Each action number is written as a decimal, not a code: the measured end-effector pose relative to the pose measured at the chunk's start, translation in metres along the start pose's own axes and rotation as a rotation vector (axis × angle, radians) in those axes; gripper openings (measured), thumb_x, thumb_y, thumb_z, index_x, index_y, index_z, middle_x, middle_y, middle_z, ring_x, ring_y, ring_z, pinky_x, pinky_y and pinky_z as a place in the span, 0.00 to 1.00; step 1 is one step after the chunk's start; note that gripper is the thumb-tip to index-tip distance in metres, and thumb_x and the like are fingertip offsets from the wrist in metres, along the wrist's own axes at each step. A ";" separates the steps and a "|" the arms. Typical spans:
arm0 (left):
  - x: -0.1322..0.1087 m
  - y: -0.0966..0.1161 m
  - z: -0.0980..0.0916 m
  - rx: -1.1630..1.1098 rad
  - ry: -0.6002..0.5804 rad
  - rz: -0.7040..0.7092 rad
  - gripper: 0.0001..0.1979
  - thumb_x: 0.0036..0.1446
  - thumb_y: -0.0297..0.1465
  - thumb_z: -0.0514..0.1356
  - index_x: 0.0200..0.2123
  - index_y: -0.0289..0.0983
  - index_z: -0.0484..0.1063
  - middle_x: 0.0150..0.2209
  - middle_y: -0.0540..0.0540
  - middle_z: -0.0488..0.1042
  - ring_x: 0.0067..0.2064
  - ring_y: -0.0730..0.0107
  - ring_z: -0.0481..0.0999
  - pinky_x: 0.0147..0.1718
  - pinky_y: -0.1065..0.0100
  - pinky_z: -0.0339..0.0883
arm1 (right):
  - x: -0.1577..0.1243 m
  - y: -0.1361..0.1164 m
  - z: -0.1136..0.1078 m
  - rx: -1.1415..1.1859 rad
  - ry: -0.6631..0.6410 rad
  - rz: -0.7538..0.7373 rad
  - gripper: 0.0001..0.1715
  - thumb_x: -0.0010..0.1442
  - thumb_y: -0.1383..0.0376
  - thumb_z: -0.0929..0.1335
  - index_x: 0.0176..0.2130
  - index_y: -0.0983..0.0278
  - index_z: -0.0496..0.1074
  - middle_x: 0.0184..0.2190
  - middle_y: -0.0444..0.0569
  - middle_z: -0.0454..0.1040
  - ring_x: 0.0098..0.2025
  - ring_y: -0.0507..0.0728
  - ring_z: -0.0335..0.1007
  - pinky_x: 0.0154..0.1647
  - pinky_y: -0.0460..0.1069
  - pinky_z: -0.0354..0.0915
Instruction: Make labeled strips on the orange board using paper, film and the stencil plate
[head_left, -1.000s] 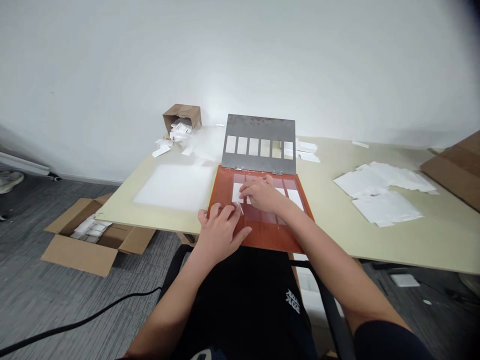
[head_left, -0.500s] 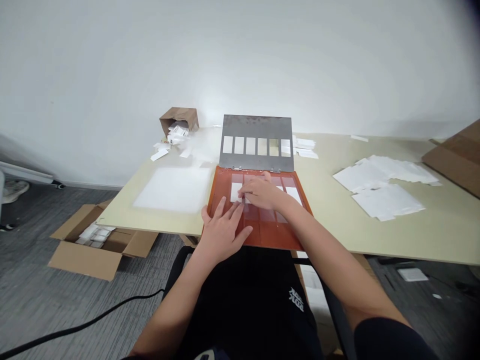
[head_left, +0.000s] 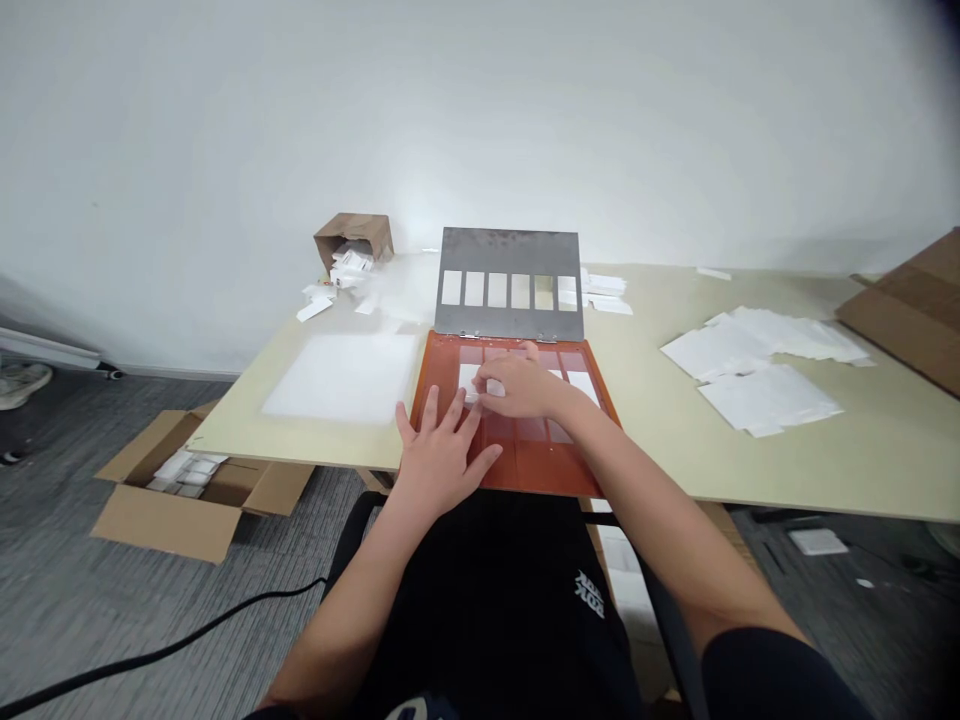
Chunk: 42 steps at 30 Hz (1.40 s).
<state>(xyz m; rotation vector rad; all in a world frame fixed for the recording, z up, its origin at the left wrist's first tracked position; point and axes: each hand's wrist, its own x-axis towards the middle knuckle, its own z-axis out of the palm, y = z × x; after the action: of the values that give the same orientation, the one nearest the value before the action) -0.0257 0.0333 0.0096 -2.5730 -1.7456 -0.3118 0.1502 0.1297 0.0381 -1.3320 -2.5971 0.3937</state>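
My left hand (head_left: 441,455) lies with spread fingers on the left side of an orange-red board (head_left: 510,470), its fingertips close to a white card (head_left: 467,375). Over that card's right side my right hand (head_left: 519,386) is closed, thumb and fingers pinched together at the card's edge. A small pale patch shows by its fingers; whether it is film or card I cannot make out. More white card (head_left: 583,383) lies at the board's right, partly behind my right hand. Hinged to the far edge, a grey metal plate (head_left: 510,250) with a row of rectangular windows stands raised.
A translucent white sheet stack (head_left: 341,375) lies left of the board. Behind it a small carton (head_left: 354,225) spills white pieces. White sheets (head_left: 765,395) lie to the right, near a brown box (head_left: 911,305). An open carton (head_left: 169,520) stands on the floor at left.
My right hand's fingers have curled in more, and a pale patch now shows beside them. The left hand's fingers are spread wider on the board. The view has shifted slightly.
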 end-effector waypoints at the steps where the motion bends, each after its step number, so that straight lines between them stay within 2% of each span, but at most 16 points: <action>1: 0.001 0.000 0.001 0.009 0.003 -0.006 0.32 0.66 0.52 0.41 0.66 0.45 0.59 0.70 0.48 0.53 0.72 0.41 0.44 0.61 0.24 0.35 | 0.000 0.001 0.001 -0.005 -0.001 0.002 0.08 0.59 0.61 0.64 0.34 0.60 0.72 0.41 0.48 0.77 0.47 0.62 0.70 0.61 0.70 0.38; 8: 0.006 0.004 0.002 0.044 0.042 -0.037 0.31 0.66 0.51 0.44 0.67 0.45 0.58 0.70 0.44 0.54 0.71 0.39 0.46 0.60 0.24 0.38 | 0.002 0.002 0.003 -0.046 -0.015 0.022 0.10 0.64 0.64 0.60 0.37 0.59 0.70 0.40 0.47 0.77 0.48 0.62 0.69 0.58 0.69 0.42; 13: -0.002 0.008 -0.001 0.077 0.103 -0.060 0.32 0.66 0.49 0.47 0.68 0.41 0.56 0.71 0.40 0.51 0.71 0.39 0.47 0.60 0.24 0.40 | 0.007 0.001 0.006 -0.121 0.007 0.026 0.14 0.67 0.66 0.56 0.38 0.61 0.68 0.39 0.50 0.76 0.45 0.61 0.69 0.56 0.65 0.44; 20: -0.007 0.013 -0.001 -0.011 0.103 -0.035 0.28 0.67 0.47 0.47 0.63 0.40 0.65 0.61 0.38 0.70 0.69 0.40 0.54 0.61 0.25 0.35 | 0.013 0.003 0.009 -0.174 0.007 0.016 0.14 0.69 0.67 0.55 0.40 0.61 0.67 0.38 0.50 0.76 0.44 0.60 0.68 0.51 0.58 0.46; 27: 0.005 0.013 0.010 -0.011 0.116 -0.027 0.29 0.66 0.47 0.48 0.62 0.39 0.66 0.62 0.38 0.68 0.68 0.37 0.54 0.61 0.25 0.36 | 0.020 0.000 0.004 -0.212 -0.020 0.016 0.14 0.70 0.67 0.55 0.42 0.61 0.68 0.36 0.49 0.76 0.43 0.60 0.69 0.43 0.53 0.46; 32: 0.008 0.011 0.010 -0.013 0.109 -0.027 0.29 0.66 0.48 0.47 0.62 0.40 0.66 0.61 0.39 0.69 0.68 0.38 0.55 0.61 0.26 0.38 | 0.020 -0.001 0.000 -0.180 -0.028 0.002 0.15 0.70 0.67 0.55 0.42 0.60 0.67 0.34 0.47 0.77 0.42 0.59 0.70 0.43 0.53 0.45; 37: 0.009 0.011 0.008 -0.051 0.102 -0.031 0.30 0.66 0.49 0.46 0.63 0.38 0.65 0.60 0.38 0.70 0.68 0.39 0.54 0.62 0.26 0.34 | 0.019 -0.003 -0.001 -0.160 -0.036 0.012 0.14 0.70 0.67 0.55 0.42 0.61 0.67 0.35 0.47 0.78 0.41 0.59 0.71 0.43 0.53 0.45; 42: 0.011 0.012 0.004 -0.087 0.088 -0.038 0.30 0.66 0.48 0.47 0.63 0.37 0.64 0.58 0.37 0.72 0.66 0.41 0.59 0.62 0.26 0.34 | 0.019 -0.005 -0.002 -0.167 -0.028 0.029 0.14 0.70 0.66 0.55 0.42 0.61 0.68 0.35 0.47 0.79 0.41 0.58 0.72 0.45 0.54 0.46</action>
<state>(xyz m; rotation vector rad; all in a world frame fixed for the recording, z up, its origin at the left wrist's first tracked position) -0.0100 0.0390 0.0088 -2.5429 -1.7904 -0.5046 0.1355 0.1428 0.0425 -1.4264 -2.6875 0.2044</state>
